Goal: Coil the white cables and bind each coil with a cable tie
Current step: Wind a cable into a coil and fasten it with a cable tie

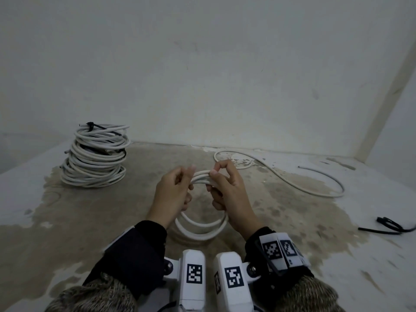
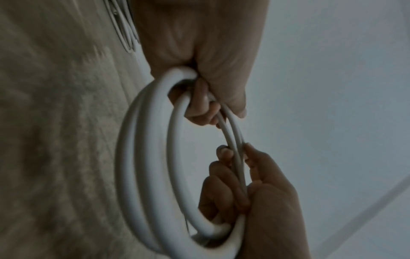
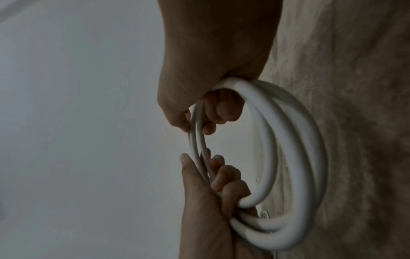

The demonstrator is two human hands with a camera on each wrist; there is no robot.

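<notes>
A stack of coils (image 1: 94, 158) already stands at the back left of the floor (image 1: 292, 255), with black ties showing on it. Both hands hold a fresh coil (image 1: 202, 228) up in front: the left hand (image 1: 173, 194) and the right hand (image 1: 229, 194) have their fingers curled round its turns. It looks unbound. A loose cable (image 1: 281, 176) lies at the right and black ties (image 1: 389, 226) wait nearby

floor (image 1: 90, 221): stained, blotchy | wall (image 1: 202, 64): pale, scuffed
</notes>
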